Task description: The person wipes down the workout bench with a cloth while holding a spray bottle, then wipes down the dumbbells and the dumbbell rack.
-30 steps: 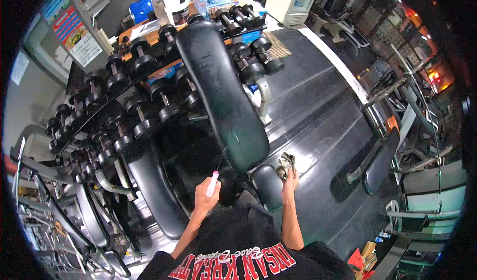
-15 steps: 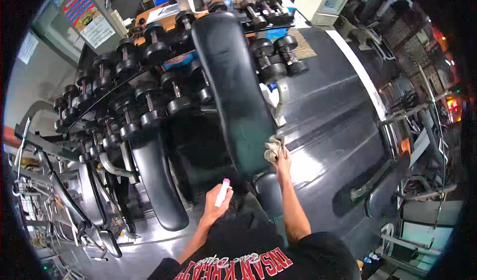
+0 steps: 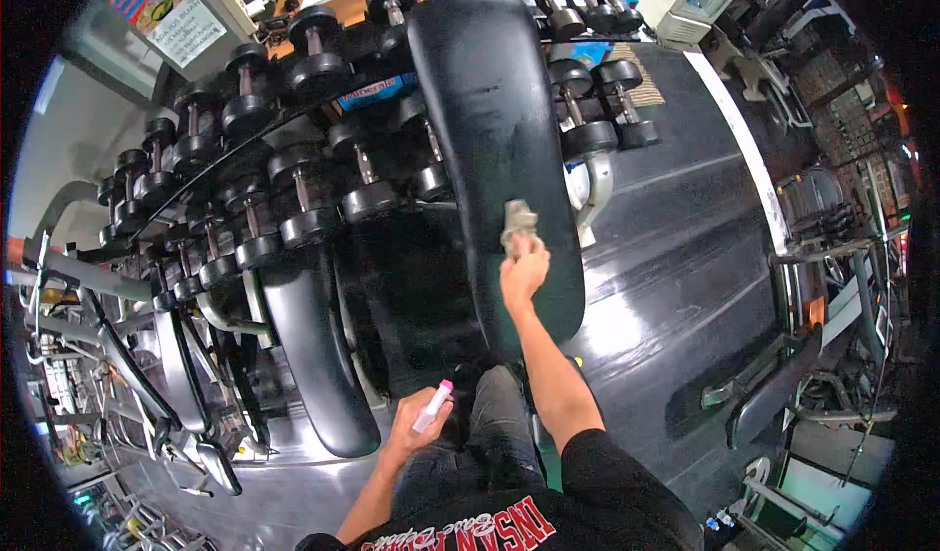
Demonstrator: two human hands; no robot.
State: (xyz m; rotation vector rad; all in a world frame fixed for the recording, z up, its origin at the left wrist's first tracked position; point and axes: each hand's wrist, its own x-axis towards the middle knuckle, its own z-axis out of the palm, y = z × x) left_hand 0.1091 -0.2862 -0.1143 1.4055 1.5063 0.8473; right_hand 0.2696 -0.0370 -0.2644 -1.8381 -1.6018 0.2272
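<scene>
The long black padded bench [image 3: 490, 111] stretches away in front of me. My right hand [image 3: 525, 269] holds a crumpled greyish cloth [image 3: 519, 226] against the lower middle of its pad. Left of the bench's near end, my left hand [image 3: 419, 422] is wrapped round a small white bottle [image 3: 432, 407] with a pink top, which tilts up and to the right. Part of the cloth is hidden under my right fingers.
A two-tier rack of black dumbbells [image 3: 318, 54] runs behind and left of the bench. Another black bench [image 3: 315, 355] stands at the left. Gym machines line both sides, with a padded one [image 3: 778, 394] at the right. A white fridge [image 3: 700, 3] stands at the back.
My right hand has moved from beside the bench's near end up onto the pad with the cloth. My left hand still holds the bottle, slightly lower. The view has shifted.
</scene>
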